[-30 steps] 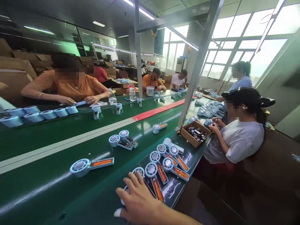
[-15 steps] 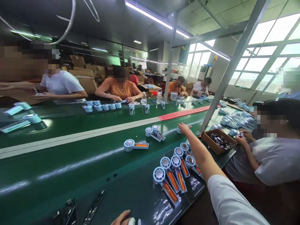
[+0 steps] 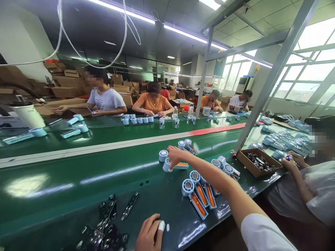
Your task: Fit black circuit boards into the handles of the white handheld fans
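Note:
My right hand [image 3: 176, 156] reaches across the green belt, its thumb and fingers closed around part of a light-blue handheld fan [image 3: 163, 155]. The handle of that fan is hidden under the hand. Close against it lies another fan [image 3: 166, 165] with an orange strip in its open handle. Low in the view, my left hand [image 3: 150, 232] rests on the dark tabletop, fingers loosely apart and holding nothing. White wrapping covers one fingertip, and a small white oval piece [image 3: 168, 227] lies beside it. Several open-handled fans [image 3: 188, 187] lie under my right forearm.
Dark circuit boards [image 3: 104, 226] are heaped left of my left hand, with one strip board [image 3: 130, 206] apart. A cardboard box of small parts [image 3: 259, 162] stands by a slanted metal post [image 3: 274, 73]. Several co-workers sit around the belt, one close on my right.
The view has turned left. My right hand has drawn a fan from farther along the belt back beside the orange-strip fan. More of my left hand shows.

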Available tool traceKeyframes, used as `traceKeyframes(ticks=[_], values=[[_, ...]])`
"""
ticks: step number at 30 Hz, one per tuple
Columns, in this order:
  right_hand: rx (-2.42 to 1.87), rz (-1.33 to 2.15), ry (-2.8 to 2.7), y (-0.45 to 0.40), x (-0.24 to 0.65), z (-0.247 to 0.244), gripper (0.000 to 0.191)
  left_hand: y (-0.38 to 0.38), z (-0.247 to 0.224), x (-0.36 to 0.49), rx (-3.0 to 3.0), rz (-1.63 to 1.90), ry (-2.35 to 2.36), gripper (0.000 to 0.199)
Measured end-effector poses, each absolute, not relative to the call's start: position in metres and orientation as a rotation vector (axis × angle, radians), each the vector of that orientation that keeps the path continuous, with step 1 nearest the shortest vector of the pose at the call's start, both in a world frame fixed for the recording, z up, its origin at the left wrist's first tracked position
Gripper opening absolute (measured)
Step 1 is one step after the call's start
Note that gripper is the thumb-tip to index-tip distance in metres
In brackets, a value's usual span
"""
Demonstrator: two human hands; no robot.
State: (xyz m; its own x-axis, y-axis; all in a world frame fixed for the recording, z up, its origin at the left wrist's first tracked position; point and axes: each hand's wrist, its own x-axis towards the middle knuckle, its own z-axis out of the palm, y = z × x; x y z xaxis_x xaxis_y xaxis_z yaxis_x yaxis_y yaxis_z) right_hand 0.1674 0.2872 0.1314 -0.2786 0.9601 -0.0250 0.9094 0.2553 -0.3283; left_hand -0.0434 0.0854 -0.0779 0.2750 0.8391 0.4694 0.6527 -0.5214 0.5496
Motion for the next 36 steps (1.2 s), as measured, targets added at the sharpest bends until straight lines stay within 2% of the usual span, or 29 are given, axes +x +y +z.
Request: traceKeyframes(ticks=[2,7,14,17,21,26,29,31,36], values=[[-1.834,0.501,-2.356,0.293,0.145,0.127,0.027,0.082,-0.067,-0.039,2.224,1.185,1.396,0.031],[-1.983,0.651,-2.407,0.296,0.139,0.133,0.033,0.076,-0.047,-0.025,2.045,1.319,1.406,0.029],[-1.882,0.488,-2.519,0.253,0.103,0.139,0.033,0.071,-0.033,-0.025,1.877,1.431,1.428,0.025],[-1.782,0.368,-2.512,0.215,0.085,0.138,0.048,0.069,-0.028,-0.033,1.676,1.582,1.56,0.03],[-1.803,0.33,-2.487,0.152,0.078,0.12,0.051,0.072,-0.021,-0.037,1.458,1.708,1.644,0.045],[-2.048,0.338,-2.271,0.101,0.087,0.081,0.054,0.088,-0.018,-0.018,1.295,1.469,1.455,0.06],[-1.843,0.287,-2.168,0.088,0.108,0.061,0.069,0.1,-0.016,0.001,1.317,1.337,1.39,0.067],[-1.656,0.238,-2.103,0.079,0.124,0.048,0.079,0.108,-0.012,0.013,1.4,1.3,1.338,0.065],[-1.521,0.161,-1.817,0.067,0.135,0.016,0.063,0.122,0.003,0.033,1.605,1.219,1.272,0.052]])
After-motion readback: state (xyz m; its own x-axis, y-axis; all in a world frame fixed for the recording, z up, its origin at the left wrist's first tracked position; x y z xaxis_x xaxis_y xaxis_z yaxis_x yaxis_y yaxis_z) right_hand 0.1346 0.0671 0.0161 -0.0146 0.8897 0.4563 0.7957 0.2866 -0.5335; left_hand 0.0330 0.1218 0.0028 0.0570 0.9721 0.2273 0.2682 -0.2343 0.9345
